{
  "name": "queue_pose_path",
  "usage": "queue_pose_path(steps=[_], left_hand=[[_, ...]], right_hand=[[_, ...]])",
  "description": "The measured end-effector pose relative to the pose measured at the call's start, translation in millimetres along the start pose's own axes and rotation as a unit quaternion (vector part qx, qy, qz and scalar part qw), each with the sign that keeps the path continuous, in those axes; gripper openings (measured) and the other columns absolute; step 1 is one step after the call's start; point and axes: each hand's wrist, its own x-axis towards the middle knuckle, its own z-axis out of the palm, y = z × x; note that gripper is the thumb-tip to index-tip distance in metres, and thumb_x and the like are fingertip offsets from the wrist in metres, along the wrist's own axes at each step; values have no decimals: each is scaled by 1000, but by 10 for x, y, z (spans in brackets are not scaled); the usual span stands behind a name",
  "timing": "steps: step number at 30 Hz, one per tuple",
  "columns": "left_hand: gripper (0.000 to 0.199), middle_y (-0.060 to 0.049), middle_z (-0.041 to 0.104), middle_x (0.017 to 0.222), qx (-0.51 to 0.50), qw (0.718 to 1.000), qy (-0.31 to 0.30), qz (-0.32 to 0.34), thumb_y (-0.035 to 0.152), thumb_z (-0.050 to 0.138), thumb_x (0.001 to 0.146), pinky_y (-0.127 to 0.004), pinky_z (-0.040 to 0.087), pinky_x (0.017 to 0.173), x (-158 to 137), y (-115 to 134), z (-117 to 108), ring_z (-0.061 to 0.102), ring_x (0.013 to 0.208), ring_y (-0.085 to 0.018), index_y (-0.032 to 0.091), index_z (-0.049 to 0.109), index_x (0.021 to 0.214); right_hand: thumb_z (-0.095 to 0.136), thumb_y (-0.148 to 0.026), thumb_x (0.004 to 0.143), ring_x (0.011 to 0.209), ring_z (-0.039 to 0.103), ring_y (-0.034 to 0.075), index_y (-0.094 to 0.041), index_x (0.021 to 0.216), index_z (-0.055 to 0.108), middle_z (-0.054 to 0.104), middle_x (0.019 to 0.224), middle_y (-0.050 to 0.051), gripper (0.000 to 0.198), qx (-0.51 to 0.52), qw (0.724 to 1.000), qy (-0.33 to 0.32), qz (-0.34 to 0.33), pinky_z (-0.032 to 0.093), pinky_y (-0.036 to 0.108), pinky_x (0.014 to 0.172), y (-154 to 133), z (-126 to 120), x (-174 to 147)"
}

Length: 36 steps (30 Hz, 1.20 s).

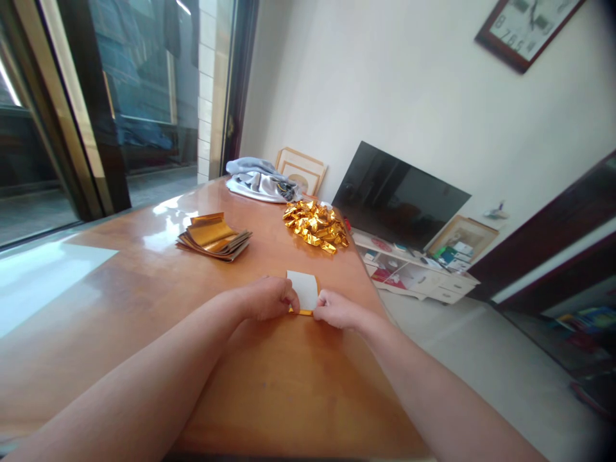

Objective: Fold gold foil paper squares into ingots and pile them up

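Note:
A small sheet of gold foil paper (302,289) lies on the wooden table with its white side up. Along its near edge a narrow gold strip is folded over. My left hand (272,298) pinches the left end of that fold, fingers closed. At the right end, my right hand (334,309) grips the same fold between thumb and bent fingers. Farther off to the left sits a loose stack of gold foil sheets (214,237), the top one curled up. Beyond the paper, a heap of folded shiny gold pieces (315,224) rests near the table's right edge.
Grey-blue cloth (260,179) is bundled at the table's far end, near framed pictures (301,170). The glossy wooden table (298,391) drops off on the right. Past it stand a television (399,192) and a low white cabinet (418,276). Glass doors are at left.

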Motion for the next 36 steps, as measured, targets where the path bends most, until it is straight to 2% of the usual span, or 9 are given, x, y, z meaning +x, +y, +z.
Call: queue_pose_path(steps=[7, 12, 24, 27, 32, 36], left_hand=[[25, 0, 76, 91, -32, 999, -8, -11, 17, 65, 76, -22, 50, 80, 2, -17, -23, 64, 84, -17, 28, 80, 93], [25, 1, 76, 90, -46, 999, -10, -22, 15, 63, 74, -20, 49, 73, 8, -49, -10, 63, 79, -16, 26, 79, 89], [30, 3, 74, 81, -81, 992, -32, -94, 16, 60, 68, -19, 44, 59, -1, -74, -25, 61, 69, -14, 25, 78, 90], [31, 2, 74, 81, -84, 990, -34, -104, 17, 60, 66, -19, 43, 58, 2, -67, -34, 61, 70, -14, 24, 78, 90], [35, 2, 72, 78, -84, 989, -40, -117, 18, 58, 64, -19, 41, 55, -12, -50, -58, 60, 67, -14, 23, 79, 92], [35, 3, 70, 75, -78, 989, -38, -123, 20, 58, 63, -20, 39, 53, -25, -19, -90, 57, 64, -14, 24, 79, 91]], right_hand=[[57, -8, 67, 53, 42, 9, -16, 78, 62, 54, 62, -3, 14, -5, 1000, -25, -17, 30, 19, 49, -113, -16, 35], [58, -7, 70, 57, 46, 10, -16, 89, 66, 60, 71, -2, 23, -4, 999, -22, -34, 33, 18, 51, -150, 5, 41], [64, -11, 69, 76, 60, 15, -19, 100, 70, 72, 96, 3, 32, 1, 998, -22, -53, 45, 20, 62, -255, 12, 84], [66, -16, 71, 72, 60, 15, -19, 103, 70, 72, 90, 3, 32, -2, 999, -31, -34, 45, 21, 60, -220, 24, 131], [73, -32, 71, 63, 60, 18, -16, 93, 70, 67, 67, 4, 27, -35, 998, -22, 48, 44, 25, 54, -219, 41, 155], [73, -41, 71, 60, 60, 19, -16, 89, 70, 66, 65, 5, 31, -64, 995, -20, 71, 43, 27, 53, -308, 34, 115]])
